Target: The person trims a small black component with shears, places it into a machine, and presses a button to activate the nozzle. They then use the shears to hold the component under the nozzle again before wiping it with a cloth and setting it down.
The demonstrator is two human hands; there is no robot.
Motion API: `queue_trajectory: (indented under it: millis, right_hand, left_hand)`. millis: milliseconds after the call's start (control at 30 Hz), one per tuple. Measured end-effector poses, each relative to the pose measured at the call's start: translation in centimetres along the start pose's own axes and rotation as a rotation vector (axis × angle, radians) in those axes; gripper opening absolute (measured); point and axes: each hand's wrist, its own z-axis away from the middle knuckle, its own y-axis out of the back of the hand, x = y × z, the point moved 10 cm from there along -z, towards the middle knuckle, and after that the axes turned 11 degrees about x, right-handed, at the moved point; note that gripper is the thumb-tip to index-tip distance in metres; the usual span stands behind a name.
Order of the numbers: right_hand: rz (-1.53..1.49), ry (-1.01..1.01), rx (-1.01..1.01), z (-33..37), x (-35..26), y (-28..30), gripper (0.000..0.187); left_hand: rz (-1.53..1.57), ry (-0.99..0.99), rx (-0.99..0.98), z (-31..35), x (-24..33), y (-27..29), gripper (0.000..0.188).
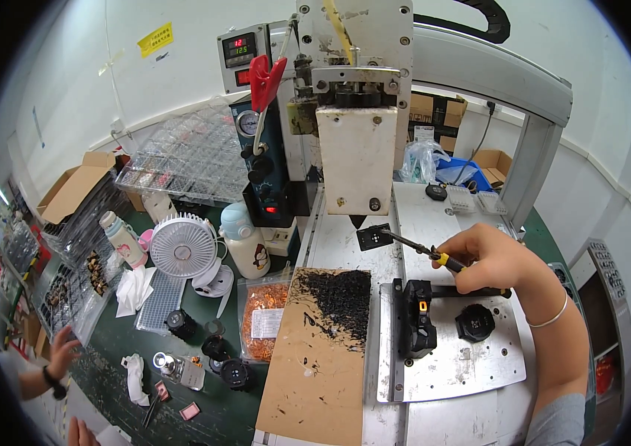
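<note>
One held tool [445,260], table [111,342], white walls [189,63]

Tool handle [449,262] partly hidden by the right hand [488,256], grey sleeve [559,422] cut off by lower edge.

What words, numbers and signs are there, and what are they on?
I won't copy out writing, but here's where it is:
Yellow sign on the white wall: small dark characters.
Digital display on the grey control box: red and green glowing digits.
Round gauge: markings too small to read.
White label on the bag of orange pieces: print too small to read.
</note>
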Motion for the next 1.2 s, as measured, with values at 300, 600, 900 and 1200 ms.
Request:
queue_trajectory:
  millis: [300,600,900,1200]
  right_hand:
    - [-0.021,-0.084,-0.055,-0.1,1.0,-0.2,0.041]
    - [-0.036,-0.093,-0.091,-0.2,1.1,-0.7,0.044]
    - [-0.067,-0.095,-0.116,-0.3,1.2,-0.9,0.046]
    - [-0.075,-0.110,-0.131,-0.3,1.2,-1.3,0.047]
  left_hand:
    - [-0.013,-0.003,0.019,0.0,0.1,0.1,0.044]
    - [-0.021,-0.012,-0.013,0.1,0.1,-0.1,0.046]
    - [-0.005,-0.005,-0.066,0.2,0.1,-0.3,0.048]
    - [-0.001,-0.008,-0.076,0.2,0.1,-0.3,0.048]
